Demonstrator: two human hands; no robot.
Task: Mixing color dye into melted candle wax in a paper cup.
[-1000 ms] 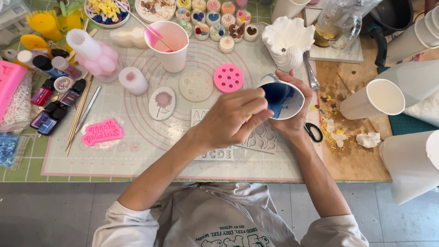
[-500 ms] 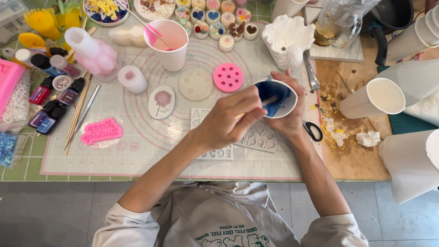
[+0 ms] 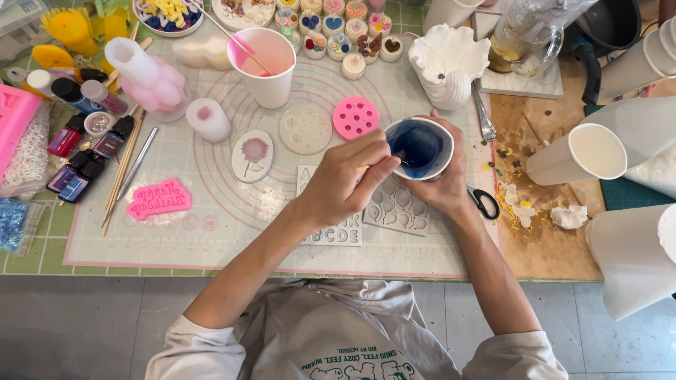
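Blue liquid is sitting in a paper cup (image 3: 420, 148) right of centre, above clear silicone moulds (image 3: 396, 205). Left hand (image 3: 343, 184) is pinching a stir stick (image 3: 366, 167); right hand (image 3: 445, 184) is cupping the tilted cup. Liquid could slop onto the mat (image 3: 232, 211).

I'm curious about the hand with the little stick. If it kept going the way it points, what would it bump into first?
Most likely the cup of blue liquid. The left hand points its stick up and right, into that cup, which the right hand holds. Beyond it stands the white ruffled vase, though depth is hard to judge.
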